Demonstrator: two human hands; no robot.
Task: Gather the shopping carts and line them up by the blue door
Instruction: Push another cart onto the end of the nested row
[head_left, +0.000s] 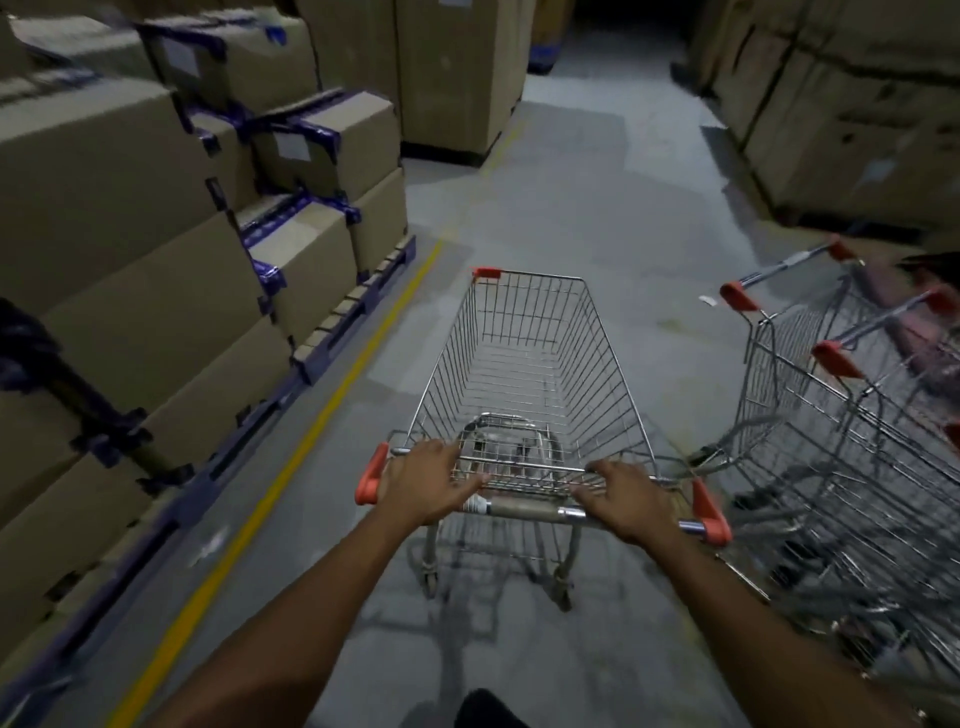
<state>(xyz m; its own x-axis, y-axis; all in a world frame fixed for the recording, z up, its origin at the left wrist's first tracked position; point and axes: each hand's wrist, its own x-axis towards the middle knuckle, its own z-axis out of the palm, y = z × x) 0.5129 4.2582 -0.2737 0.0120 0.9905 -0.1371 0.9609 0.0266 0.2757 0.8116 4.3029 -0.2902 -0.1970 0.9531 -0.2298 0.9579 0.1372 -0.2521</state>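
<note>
Left hand (426, 483) and right hand (626, 499) both curl round the handle (524, 512) of a cart (524, 364), a flap (511, 441) folded inside its basket, nested carts (831, 415) just right.

no readable text, pale labels on cardboard boxes (291, 150) too blurred to read

The grey floor (582, 208) carries a yellow line (291, 467), blue pallets (358, 322) of cardboard boxes (130, 208), and shopping carts (519, 384).
</note>
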